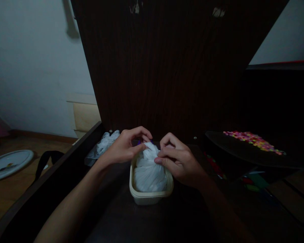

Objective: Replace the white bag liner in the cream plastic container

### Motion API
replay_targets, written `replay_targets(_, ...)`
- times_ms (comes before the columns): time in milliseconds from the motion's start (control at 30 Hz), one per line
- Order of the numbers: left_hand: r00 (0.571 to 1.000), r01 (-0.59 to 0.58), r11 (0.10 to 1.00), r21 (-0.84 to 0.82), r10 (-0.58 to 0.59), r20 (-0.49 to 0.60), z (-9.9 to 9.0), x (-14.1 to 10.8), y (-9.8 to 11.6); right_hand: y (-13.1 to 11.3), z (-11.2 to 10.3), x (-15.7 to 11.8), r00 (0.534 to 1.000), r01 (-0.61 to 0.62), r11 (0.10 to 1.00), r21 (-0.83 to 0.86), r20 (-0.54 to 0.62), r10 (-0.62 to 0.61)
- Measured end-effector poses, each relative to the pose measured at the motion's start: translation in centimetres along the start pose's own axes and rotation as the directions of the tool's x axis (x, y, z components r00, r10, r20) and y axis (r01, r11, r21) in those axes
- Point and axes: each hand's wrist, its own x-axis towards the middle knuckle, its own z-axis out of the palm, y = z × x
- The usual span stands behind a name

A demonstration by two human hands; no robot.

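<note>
A white plastic bag (150, 177), bulging and gathered at its top, sits inside a cream-coloured rectangular container (152, 194). My left hand (128, 145) pinches the twisted top of the bag from the left, thumb and fingers closed on the plastic. From the right, my right hand (176, 157) grips the gathered neck between thumb and fingertips. What the bag holds is hidden. The container rests on a dark wooden surface (111, 209).
A crumpled clear plastic bag (107, 141) lies at the back left, by a raised wooden edge (53, 179). A dark panel (162, 74) rises behind. To the right, a colourful beaded strip (253, 141) lies on a black item. A white lid-like disc (17, 158) is at far left.
</note>
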Motion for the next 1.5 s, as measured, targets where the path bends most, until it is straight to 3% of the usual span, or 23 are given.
replay_targets(233,0.987,0.117,0.98,0.163,-0.132,0.088,0.0,0.1,1.1,-0.2,-0.3,0.1,0.994,-0.107,0.984,-0.144,-0.048,0.101)
replay_targets(333,0.979,0.156,0.984,0.084,-0.165,0.12,0.0,-0.2,1.4,-0.1,0.2,0.1,0.987,-0.146,0.975,-0.169,-0.092,0.132)
replay_targets(467,0.986,0.124,0.992,-0.004,-0.123,0.112,0.0,-0.5,1.4,0.6,0.6,0.1,0.973,-0.214,0.972,-0.1,-0.113,0.203)
replay_targets(700,0.978,0.101,0.995,-0.021,-0.096,0.183,-0.1,-0.6,1.9,1.6,0.3,0.2,0.976,-0.218,0.974,0.061,-0.007,0.219)
replay_targets(900,0.956,0.214,0.929,-0.3,-0.136,0.26,0.0,-0.5,1.6,2.4,0.3,0.2,0.985,-0.168,0.973,0.159,0.054,0.162)
replay_targets(967,0.947,0.248,0.898,-0.365,-0.144,0.288,0.1,-0.5,1.4,2.6,0.6,0.2,0.988,-0.152,0.976,0.153,0.034,0.149)
replay_targets(1100,0.929,0.293,0.87,-0.396,-0.162,0.332,0.3,-0.5,1.7,2.6,1.1,-0.1,0.974,-0.192,0.98,0.051,-0.114,0.197)
replay_targets(1267,0.945,0.282,0.904,-0.321,-0.204,0.255,0.5,-0.6,2.5,1.3,0.7,-1.3,0.949,-0.234,0.967,0.104,-0.19,0.25)
replay_targets(1367,0.952,0.279,0.906,-0.318,-0.218,0.215,0.8,-0.7,2.5,0.6,0.5,-2.0,0.975,-0.18,0.973,0.142,-0.103,0.196)
replay_targets(1500,0.981,0.19,0.961,-0.198,-0.178,0.078,1.6,-0.8,2.1,0.3,0.8,-2.1,0.989,-0.1,0.995,-0.017,-0.107,0.097)
